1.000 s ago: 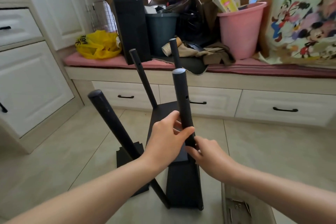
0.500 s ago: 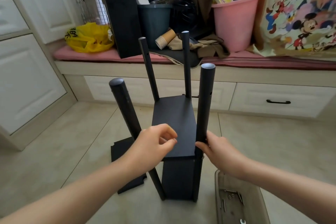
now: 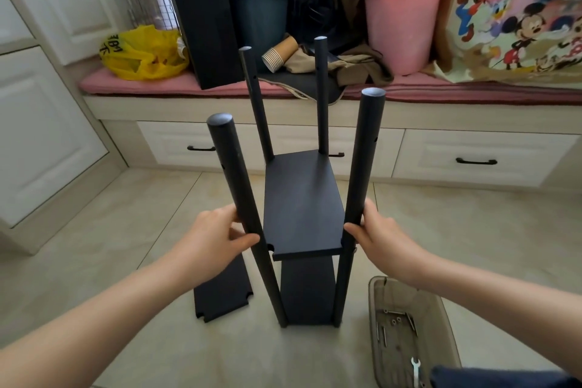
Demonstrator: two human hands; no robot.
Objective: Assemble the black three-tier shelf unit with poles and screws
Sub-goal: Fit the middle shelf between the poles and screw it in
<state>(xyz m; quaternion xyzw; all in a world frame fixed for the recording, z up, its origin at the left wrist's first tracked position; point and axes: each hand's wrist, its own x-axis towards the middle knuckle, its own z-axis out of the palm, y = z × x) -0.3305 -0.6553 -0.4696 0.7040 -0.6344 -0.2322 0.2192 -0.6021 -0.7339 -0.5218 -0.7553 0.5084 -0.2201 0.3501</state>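
The black shelf unit stands on the floor tiles with a middle board (image 3: 302, 201) and a bottom board (image 3: 307, 290) fitted between upright poles. My left hand (image 3: 214, 236) grips the near left pole (image 3: 234, 176) just above the middle board. My right hand (image 3: 374, 233) grips the near right pole (image 3: 363, 164) at the same height. Two rear poles (image 3: 256, 104) (image 3: 322, 94) rise behind. A loose black board (image 3: 222, 290) with notched corners lies flat on the floor to the left of the unit. Screws (image 3: 395, 323) and a small wrench (image 3: 415, 370) lie in a grey tray (image 3: 437, 318) at bottom right.
A low drawer bench (image 3: 472, 161) with a pink cushion runs across behind the unit, loaded with a pink bucket (image 3: 404, 19), a dark bin (image 3: 258, 19), a black tower case (image 3: 201, 16) and a yellow bag (image 3: 141, 53). White cabinets (image 3: 41, 123) stand at left.
My left hand moved off the middle board and took hold of the near left pole. My right hand stayed on the near right pole, which now stands straighter. The view tilted down.
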